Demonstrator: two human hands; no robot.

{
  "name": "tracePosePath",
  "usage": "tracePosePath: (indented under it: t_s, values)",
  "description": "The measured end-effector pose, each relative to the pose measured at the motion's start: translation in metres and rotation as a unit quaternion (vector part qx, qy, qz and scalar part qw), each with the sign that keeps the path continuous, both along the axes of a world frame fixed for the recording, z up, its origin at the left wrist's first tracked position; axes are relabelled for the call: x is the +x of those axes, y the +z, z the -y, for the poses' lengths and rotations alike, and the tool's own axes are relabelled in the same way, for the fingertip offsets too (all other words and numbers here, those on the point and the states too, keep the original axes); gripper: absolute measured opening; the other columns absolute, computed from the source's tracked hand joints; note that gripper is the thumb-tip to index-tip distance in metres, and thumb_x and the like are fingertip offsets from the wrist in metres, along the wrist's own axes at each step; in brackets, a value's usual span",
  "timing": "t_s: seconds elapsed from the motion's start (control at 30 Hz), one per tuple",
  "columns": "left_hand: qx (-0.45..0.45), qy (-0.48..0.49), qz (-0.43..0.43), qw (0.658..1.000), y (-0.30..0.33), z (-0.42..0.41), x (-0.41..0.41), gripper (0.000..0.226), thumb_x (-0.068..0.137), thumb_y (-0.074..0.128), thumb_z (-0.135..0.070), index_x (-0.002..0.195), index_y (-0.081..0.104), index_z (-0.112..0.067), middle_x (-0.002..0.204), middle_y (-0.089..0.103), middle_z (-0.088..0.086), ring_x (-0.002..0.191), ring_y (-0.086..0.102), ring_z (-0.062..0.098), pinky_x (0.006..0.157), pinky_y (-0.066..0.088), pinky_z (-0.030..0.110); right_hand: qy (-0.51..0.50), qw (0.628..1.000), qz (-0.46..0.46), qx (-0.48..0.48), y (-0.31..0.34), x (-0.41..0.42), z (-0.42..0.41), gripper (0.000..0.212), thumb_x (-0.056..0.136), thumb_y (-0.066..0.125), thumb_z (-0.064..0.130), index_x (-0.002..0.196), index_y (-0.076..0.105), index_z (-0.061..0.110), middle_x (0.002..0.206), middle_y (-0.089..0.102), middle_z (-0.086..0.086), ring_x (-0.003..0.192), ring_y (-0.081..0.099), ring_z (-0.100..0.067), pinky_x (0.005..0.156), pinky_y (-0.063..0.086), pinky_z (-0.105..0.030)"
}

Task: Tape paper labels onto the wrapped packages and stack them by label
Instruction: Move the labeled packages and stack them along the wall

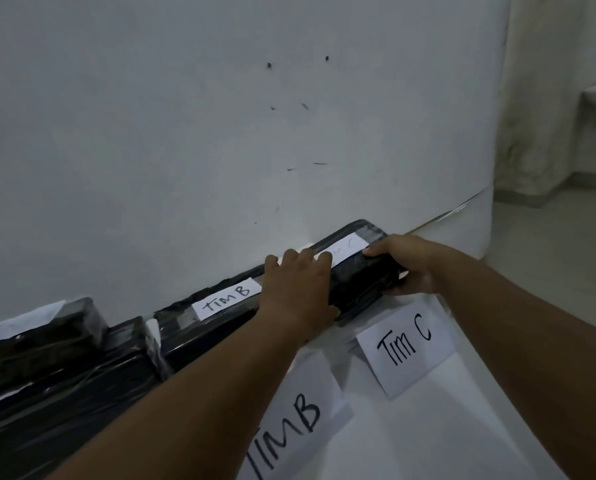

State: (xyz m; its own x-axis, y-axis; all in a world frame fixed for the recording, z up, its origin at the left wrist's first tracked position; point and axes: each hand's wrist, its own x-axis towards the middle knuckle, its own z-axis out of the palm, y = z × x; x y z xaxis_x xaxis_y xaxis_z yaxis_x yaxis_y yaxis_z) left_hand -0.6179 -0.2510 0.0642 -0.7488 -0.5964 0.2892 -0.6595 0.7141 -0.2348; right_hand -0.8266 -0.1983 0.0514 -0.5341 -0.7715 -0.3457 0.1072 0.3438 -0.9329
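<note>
Black wrapped package (pixel 355 271) lies between both hands, against wall (pixel 185 116); long axis runs left hand to right hand. Left hand (pixel 298 292) lies on top, fingers spread over taped label (pixel 345 251). Right hand (pixel 402 265) grips package's right end, thumb on top. Label half hidden, only "C" legible. "Tim C" sheet (pixel 407 348) just below hands; "Tim B" package (pixel 220 306) beside left wrist. Stack beneath mostly hidden.

The left hand (pixel 298 292) covers the left part of the label (pixel 345 251) on the far right package (pixel 358 275), so only a faint "C" reads. At the lower edge the "TIM B" sheet (pixel 300 420) is cut off. The leftmost package's label (pixel 23 320), at the frame's left edge, is unreadable.
</note>
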Motion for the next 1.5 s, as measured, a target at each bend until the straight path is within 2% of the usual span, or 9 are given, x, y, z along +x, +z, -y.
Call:
tracePosePath:
  t_s: [0.17,0.33,0.5,0.63,0.83,1.0,1.27,1.37,1.5]
  values:
    - [-0.009,0.011,0.015,1.0,-0.001,0.013,-0.017,0.047,0.073,0.07,-0.068,0.092,0.052,-0.029,0.1,0.065,0.0,0.094,0.059,0.025,0.09,0.032,0.045,-0.008,0.998,-0.031,0.053,-0.008,-0.002,0.017,0.027,0.084,0.076,0.028,0.107,0.066,0.017,0.104,0.066,-0.007,0.094,0.062,-0.023,0.062,0.058,-0.033]
    - [-0.017,0.017,0.011,1.0,-0.004,0.019,-0.026,0.044,0.076,0.07,-0.064,0.08,0.047,-0.027,0.079,0.053,-0.002,0.076,0.047,0.023,0.086,0.029,0.043,-0.022,0.996,-0.042,0.07,-0.008,-0.001,0.029,0.027,0.089,0.075,0.03,0.107,0.063,0.014,0.109,0.064,-0.011,0.089,0.06,-0.023,0.053,0.055,-0.029]
    - [-0.008,0.033,0.023,0.999,-0.005,0.032,-0.03,0.035,0.08,0.073,-0.055,0.087,0.053,-0.026,0.096,0.063,0.001,0.089,0.057,0.025,0.089,0.032,0.042,-0.019,0.996,-0.037,0.079,-0.003,0.007,0.041,0.018,0.09,0.065,0.027,0.103,0.062,0.015,0.107,0.063,-0.012,0.087,0.06,-0.025,0.059,0.058,-0.031]
    - [-0.015,0.066,0.015,0.998,-0.013,0.047,-0.031,0.033,0.084,0.072,-0.035,0.114,0.065,-0.022,0.117,0.06,0.007,0.109,0.056,0.028,0.092,0.036,0.042,-0.016,0.998,-0.029,0.053,0.002,0.017,0.055,0.008,0.087,0.058,0.018,0.094,0.062,0.016,0.095,0.061,-0.011,0.084,0.061,-0.026,0.067,0.059,-0.037]
    - [-0.003,0.117,-0.029,0.993,-0.012,0.06,-0.033,0.023,0.083,0.069,-0.025,0.105,0.062,-0.023,0.105,0.066,0.004,0.1,0.061,0.026,0.09,0.035,0.041,-0.027,0.999,-0.033,0.033,0.003,0.03,0.087,0.004,0.094,0.059,0.012,0.094,0.062,0.009,0.092,0.062,-0.015,0.077,0.059,-0.028,0.084,0.061,-0.043]
    - [0.053,0.124,0.016,0.991,-0.002,0.069,-0.037,0.021,0.079,0.064,-0.032,0.085,0.045,-0.024,0.076,0.042,-0.004,0.096,0.051,0.022,0.089,0.029,0.042,-0.033,0.998,-0.042,0.037,0.002,0.03,0.108,0.015,0.095,0.06,0.014,0.108,0.063,0.009,0.104,0.064,-0.017,0.079,0.06,-0.029,0.057,0.058,-0.036]
    - [0.159,0.151,0.027,0.975,0.004,0.087,-0.04,0.043,0.077,0.059,-0.059,0.103,0.058,-0.025,0.094,0.057,-0.003,0.098,0.051,0.022,0.103,0.026,0.049,-0.037,0.997,-0.055,0.038,0.0,0.032,0.125,0.027,0.093,0.058,0.011,0.119,0.063,0.007,0.115,0.066,-0.022,0.09,0.066,-0.035,0.043,0.052,-0.029]
    - [0.165,0.125,-0.022,0.978,0.001,0.085,-0.035,0.061,0.075,0.053,-0.073,0.12,0.061,-0.031,0.115,0.065,-0.003,0.115,0.054,0.022,0.108,0.026,0.048,-0.049,0.995,-0.073,0.041,0.0,0.033,0.125,0.026,0.093,0.058,0.014,0.118,0.061,0.006,0.109,0.066,-0.023,0.087,0.065,-0.036,0.062,0.06,-0.038]
    - [0.13,0.074,-0.078,0.986,0.009,0.072,-0.016,0.057,0.078,0.054,-0.068,0.114,0.061,-0.025,0.118,0.064,-0.001,0.118,0.053,0.022,0.107,0.034,0.047,-0.084,0.988,-0.117,0.052,0.007,0.039,0.118,0.049,0.088,0.059,0.028,0.131,0.056,0.006,0.128,0.062,-0.017,0.115,0.061,-0.034,0.092,0.059,-0.045]
